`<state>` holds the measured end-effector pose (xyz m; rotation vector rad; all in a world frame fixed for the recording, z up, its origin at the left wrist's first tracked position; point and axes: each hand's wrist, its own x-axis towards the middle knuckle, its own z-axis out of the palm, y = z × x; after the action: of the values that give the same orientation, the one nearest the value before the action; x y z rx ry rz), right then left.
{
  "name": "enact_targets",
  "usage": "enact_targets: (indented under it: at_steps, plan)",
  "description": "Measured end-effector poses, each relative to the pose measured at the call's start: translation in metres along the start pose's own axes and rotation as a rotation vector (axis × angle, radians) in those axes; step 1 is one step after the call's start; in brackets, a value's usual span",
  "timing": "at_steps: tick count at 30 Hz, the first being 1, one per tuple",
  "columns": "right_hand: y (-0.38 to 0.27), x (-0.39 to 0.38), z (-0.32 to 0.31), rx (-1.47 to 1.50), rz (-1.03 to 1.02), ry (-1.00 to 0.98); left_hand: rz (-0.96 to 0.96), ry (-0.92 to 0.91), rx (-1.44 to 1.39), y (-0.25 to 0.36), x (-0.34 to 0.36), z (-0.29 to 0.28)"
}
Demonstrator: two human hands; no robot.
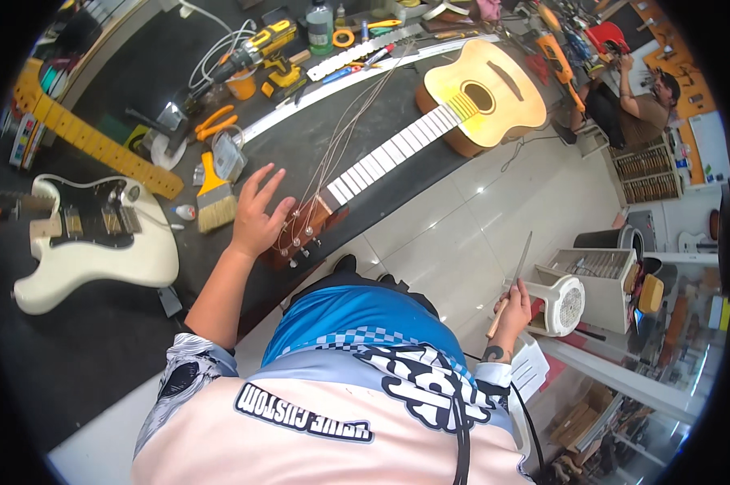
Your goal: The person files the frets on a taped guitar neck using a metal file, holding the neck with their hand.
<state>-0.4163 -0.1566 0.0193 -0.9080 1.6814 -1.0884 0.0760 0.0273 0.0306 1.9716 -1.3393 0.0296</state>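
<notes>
An acoustic guitar with a pale wood top lies on the dark workbench, its neck slanting toward me. Yellow tape covers the fretboard end beside the soundhole. Loose strings trail from the brown headstock across the bench. My left hand hovers at the headstock with fingers spread, holding nothing; whether it touches the strings I cannot tell. Off to the right, over the floor, my right hand grips the wooden handle of a slim file, its blade pointing up and away.
Left on the bench lie a white electric guitar body, a maple neck and a wide brush. Farther back are orange-handled pliers and yellow power drills. A white stool stands near my right hand; another person sits far right.
</notes>
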Motion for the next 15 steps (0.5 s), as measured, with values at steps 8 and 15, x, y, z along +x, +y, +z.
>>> enact_targets:
  at_steps: [8,15]
  plan:
    - [-0.021,-0.058,0.009,0.201,0.056,-0.080,0.063,-0.085,-0.091,-0.004,0.056,0.004]
    - [-0.094,-0.070,0.020,0.229,0.035,-0.383,0.101,-0.092,-0.172,0.045,0.044,0.020]
